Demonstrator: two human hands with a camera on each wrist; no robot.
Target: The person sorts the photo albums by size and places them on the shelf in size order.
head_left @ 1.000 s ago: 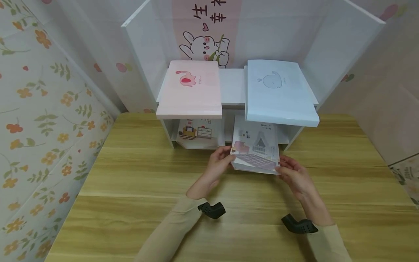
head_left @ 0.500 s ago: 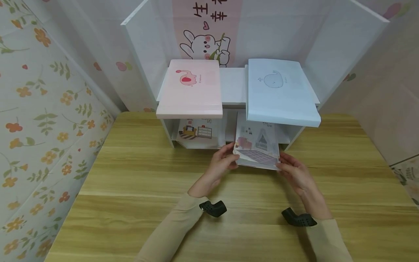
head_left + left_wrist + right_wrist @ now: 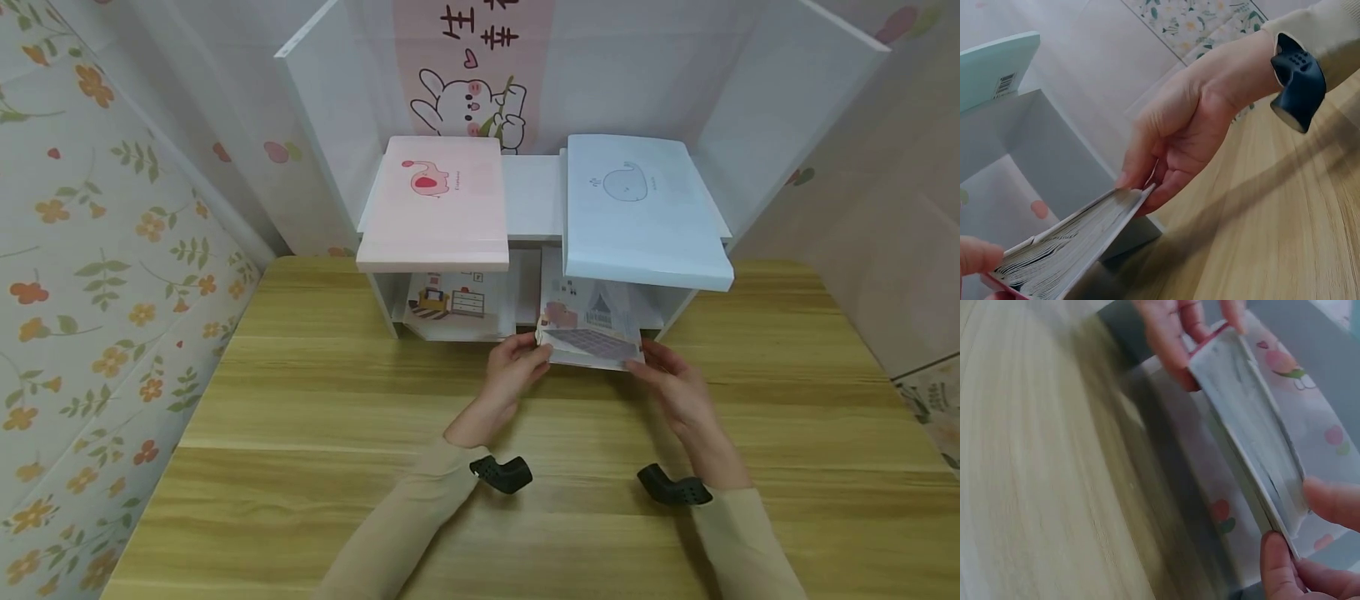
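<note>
In the head view, a photo album point(image 3: 588, 333) with a room drawing on its cover lies partly inside the lower right compartment of a white shelf point(image 3: 534, 200). Its near end sticks out past the shelf front. My left hand point(image 3: 513, 371) pinches the near left corner, thumb on top. At the near right corner, my right hand point(image 3: 678, 396) grips it the same way. The left wrist view shows the thick page block point(image 3: 1079, 244) between the covers, with both hands at its ends. The album's far end is hidden under the blue album above.
A pink elephant album point(image 3: 442, 208) and a blue whale album point(image 3: 637, 208) lie on the upper shelf, overhanging its front. Another illustrated album point(image 3: 453, 308) is in the lower left compartment. White side panels rise on both sides. The wooden table point(image 3: 337, 467) spreads in front.
The album has slid away from me, deeper into the lower right compartment, and less of it sticks out. Both hands have moved forward with it, keeping their hold.
</note>
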